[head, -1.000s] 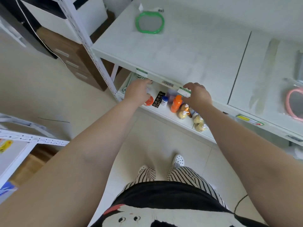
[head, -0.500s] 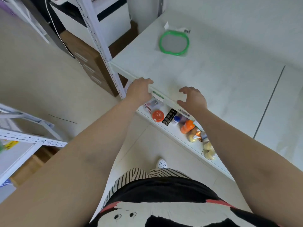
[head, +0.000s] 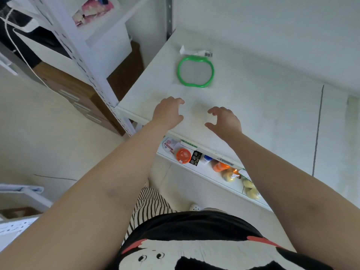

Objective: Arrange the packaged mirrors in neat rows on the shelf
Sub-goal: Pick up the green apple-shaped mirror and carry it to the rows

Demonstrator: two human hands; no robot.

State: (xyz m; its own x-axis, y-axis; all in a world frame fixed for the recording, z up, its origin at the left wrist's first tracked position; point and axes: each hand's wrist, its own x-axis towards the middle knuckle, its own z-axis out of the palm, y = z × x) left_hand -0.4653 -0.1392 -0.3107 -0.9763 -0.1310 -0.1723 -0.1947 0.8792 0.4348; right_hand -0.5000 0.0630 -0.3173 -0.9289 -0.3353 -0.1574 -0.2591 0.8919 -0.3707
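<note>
Hovering over the white shelf (head: 263, 114), the left hand (head: 167, 114) and right hand (head: 224, 121) hold nothing, fingers loosely curled (palms down). Beyond them, apart from both, lies the green-framed packaged mirror (head: 195, 71), flat near the shelf's back left corner.

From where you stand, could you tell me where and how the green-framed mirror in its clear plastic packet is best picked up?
Probably by the near rim of the green-framed mirror in its clear plastic packet, coming from the front edge of the white shelf. It lies flat, so fingers must slide under or pinch the frame. Both the left hand and the right hand hover empty just short of it.
</note>
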